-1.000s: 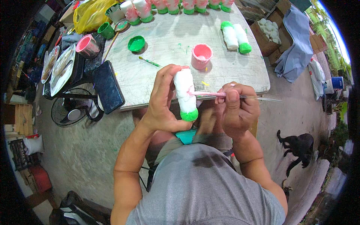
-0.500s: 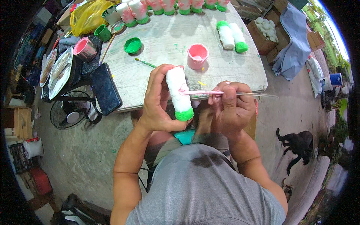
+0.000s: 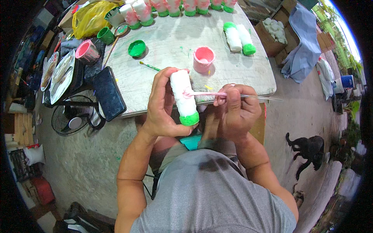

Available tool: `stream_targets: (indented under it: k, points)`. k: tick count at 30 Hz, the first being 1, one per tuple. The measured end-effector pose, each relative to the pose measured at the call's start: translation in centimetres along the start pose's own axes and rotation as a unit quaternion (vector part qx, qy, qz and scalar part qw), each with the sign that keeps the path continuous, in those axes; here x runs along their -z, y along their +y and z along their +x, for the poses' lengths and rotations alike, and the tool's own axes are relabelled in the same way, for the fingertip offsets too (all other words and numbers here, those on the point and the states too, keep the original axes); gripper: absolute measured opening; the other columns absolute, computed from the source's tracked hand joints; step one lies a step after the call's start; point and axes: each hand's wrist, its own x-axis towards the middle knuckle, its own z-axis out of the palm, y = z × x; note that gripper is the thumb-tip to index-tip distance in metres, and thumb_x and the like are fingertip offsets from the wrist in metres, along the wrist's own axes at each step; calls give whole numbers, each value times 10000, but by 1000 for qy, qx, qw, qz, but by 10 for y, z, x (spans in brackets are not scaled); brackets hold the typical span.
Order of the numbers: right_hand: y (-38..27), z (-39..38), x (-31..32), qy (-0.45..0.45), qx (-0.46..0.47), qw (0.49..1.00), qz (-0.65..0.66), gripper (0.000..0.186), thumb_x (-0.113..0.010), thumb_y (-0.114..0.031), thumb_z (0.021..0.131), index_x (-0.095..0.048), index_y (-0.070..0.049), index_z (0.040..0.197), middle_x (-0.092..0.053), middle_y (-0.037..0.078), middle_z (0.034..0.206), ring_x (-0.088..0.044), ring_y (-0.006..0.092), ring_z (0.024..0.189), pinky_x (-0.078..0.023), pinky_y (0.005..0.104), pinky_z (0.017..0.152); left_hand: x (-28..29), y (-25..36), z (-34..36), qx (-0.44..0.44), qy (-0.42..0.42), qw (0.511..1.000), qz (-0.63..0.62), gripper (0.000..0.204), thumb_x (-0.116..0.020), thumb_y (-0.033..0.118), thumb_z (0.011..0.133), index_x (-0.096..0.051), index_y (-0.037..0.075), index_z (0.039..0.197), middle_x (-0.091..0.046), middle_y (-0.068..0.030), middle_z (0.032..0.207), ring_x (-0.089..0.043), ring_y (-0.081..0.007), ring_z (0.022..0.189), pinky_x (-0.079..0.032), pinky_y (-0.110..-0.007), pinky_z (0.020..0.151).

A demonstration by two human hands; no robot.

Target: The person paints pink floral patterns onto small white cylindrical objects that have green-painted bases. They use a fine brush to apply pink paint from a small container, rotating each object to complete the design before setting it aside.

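Note:
My left hand (image 3: pixel 163 105) is closed around a white textured cylinder (image 3: pixel 182 87) with a green end (image 3: pixel 189 119), gripping it top and bottom. It leans slightly, its green end nearer me. Between the fingers of my right hand (image 3: pixel 239 106) is a thin paintbrush (image 3: pixel 210 93) with a clear handle and pink paint along it. The brush tip touches the cylinder's side, where a small pink patch shows. Just beyond my hands a pink paint cup (image 3: pixel 204 59) stands on the table (image 3: pixel 171 39).
Two more white-and-green cylinders (image 3: pixel 239 39) lie at the far right. Several pink-and-white ones stand along the far edge. A green paint lid (image 3: pixel 136 48), a green-tipped brush (image 3: pixel 149 66) and a phone (image 3: pixel 110 93) are on the left. A black cat (image 3: pixel 311 149) is on the floor.
The brush and my right hand have shifted slightly left, with the tip still on the cylinder. My left hand keeps its hold, and the cylinder has tilted a little.

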Motion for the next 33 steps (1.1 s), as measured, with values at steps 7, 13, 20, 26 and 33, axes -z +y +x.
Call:
stream_targets:
  k: [7, 13, 20, 26, 33]
  points:
    - [0, -1, -2, -25, 14, 999, 15, 105, -588, -92, 1061, -562, 10, 1055, -676, 144, 934, -627, 135, 736, -553, 278, 695, 1, -1, 0, -12, -3, 1000, -2, 1231, -881, 136, 493, -280, -4, 1558, -489, -211, 1489, -529, -253, 1324, -442, -358, 1087]
    - [2, 1, -1, 3, 21, 997, 77, 126, -587, -105, 1064, -552, 15, 1062, -667, 151, 932, -613, 144, 734, -543, 286, 682, 1, -1, 2, -5, -3, 1000, -20, 1239, -885, 138, 488, -279, -8, 1558, -498, -204, 1477, -532, -247, 1321, -442, -354, 1088]
    - [0, 2, -4, 9, 28, 997, 67, 129, -588, -103, 1062, -549, 19, 1053, -657, 146, 895, -613, 163, 737, -547, 311, 692, 0, -1, 2, -30, -3, 1000, 2, 1257, -882, 137, 511, -248, -50, 1580, -422, -178, 1470, -517, -277, 1332, -411, -396, 1135]
    - [-16, 5, 9, -111, 183, 968, -129, 113, -615, -77, 1028, -552, -10, 1093, -662, 129, 891, -677, 249, 790, -569, 382, 735, -2, 8, -2, -39, 4, 985, 170, 1285, -896, 223, 561, -211, -97, 1600, -374, -190, 1483, -464, -300, 1370, -393, -416, 1156]
    - [-38, -1, 14, -197, 228, 918, -259, 250, -645, 47, 916, -566, -58, 1128, -684, 146, 984, -710, 316, 852, -580, 430, 755, -8, 21, -1, -44, 7, 968, 248, 1294, -922, 283, 566, -235, -102, 1593, -366, -213, 1465, -459, -310, 1361, -435, -408, 1118]
